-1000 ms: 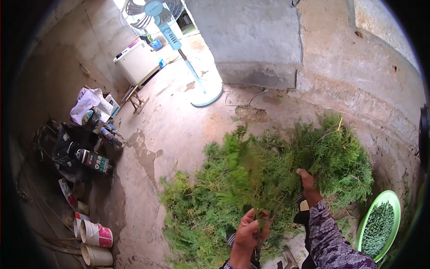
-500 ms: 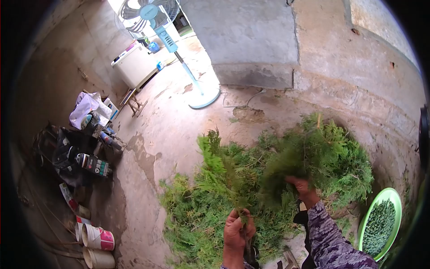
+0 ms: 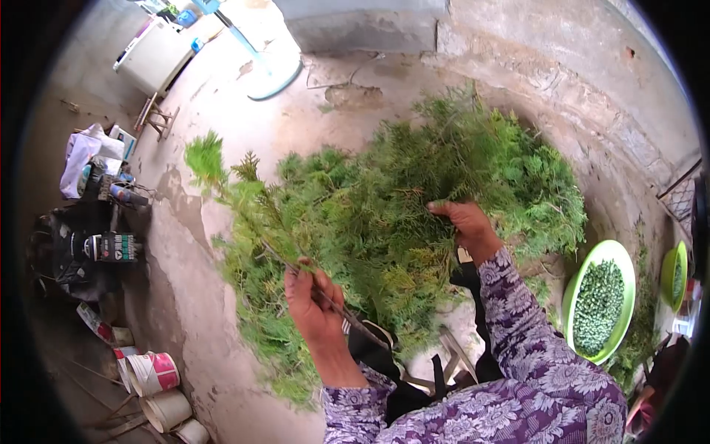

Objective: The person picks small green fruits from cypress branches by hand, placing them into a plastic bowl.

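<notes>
My left hand (image 3: pixel 312 300) grips the woody stem of a cypress-like branch (image 3: pixel 271 251). Its leafy tip points up and to the left, and the bare stem end sticks out below my palm. To the right, my right hand (image 3: pixel 473 228) has its fingers closed at the base of a bushy green sprig (image 3: pixel 414 174); the exact grip is partly hidden by foliage. Beneath both hands spreads a large heap of cut evergreen branches (image 3: pixel 288 344) on the floor.
A lime-green basin (image 3: pixel 630 285) of small green cones or seeds stands at right, with a smaller green basin (image 3: pixel 674 275) beyond. Buckets (image 3: pixel 153 372) and a dark bag (image 3: pixel 70 259) sit at left. A fan base (image 3: pixel 275 80) stands farther back.
The view has tilted down and shifted right. My left hand has swung its branch over to the left, lowering it. The sprig at my right hand is less blurred now.
</notes>
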Tool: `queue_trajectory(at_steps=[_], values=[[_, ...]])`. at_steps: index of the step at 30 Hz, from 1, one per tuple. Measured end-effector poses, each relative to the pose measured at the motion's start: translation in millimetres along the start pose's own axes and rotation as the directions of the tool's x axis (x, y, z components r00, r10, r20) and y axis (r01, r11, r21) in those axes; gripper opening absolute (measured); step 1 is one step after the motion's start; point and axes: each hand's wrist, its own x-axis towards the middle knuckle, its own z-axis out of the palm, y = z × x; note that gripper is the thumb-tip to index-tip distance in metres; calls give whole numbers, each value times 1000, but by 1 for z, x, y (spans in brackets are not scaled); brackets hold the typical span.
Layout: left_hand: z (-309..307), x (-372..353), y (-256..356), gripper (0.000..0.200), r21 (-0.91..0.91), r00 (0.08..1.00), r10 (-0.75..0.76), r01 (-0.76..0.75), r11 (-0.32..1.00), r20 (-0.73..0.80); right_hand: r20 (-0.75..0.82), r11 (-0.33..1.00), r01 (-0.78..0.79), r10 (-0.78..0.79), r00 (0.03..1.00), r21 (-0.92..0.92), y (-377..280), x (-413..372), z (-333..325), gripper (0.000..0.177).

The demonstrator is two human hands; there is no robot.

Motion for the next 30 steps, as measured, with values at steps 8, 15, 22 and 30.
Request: queue_trajectory(at_steps=[8, 15, 22, 30], values=[[9, 6, -17, 15, 280, 995, -4, 32, 959, -100, 121, 927, -16, 66, 990, -376, 10, 3, 19, 37], [7, 8, -44, 17, 463, 996, 84, -92, 881, 38, 448, 803, 216, 71, 891, -555, 32, -23, 47, 46], [14, 5, -66, 27, 651, 981, 87, -180, 737, 173, 450, 978, 174, -106, 887, -114, 83, -17, 62, 42], [24, 3, -71, 47, 775, 923, 165, -381, 504, 347, 519, 879, 382, -194, 833, -286, 103, -13, 44, 40]])
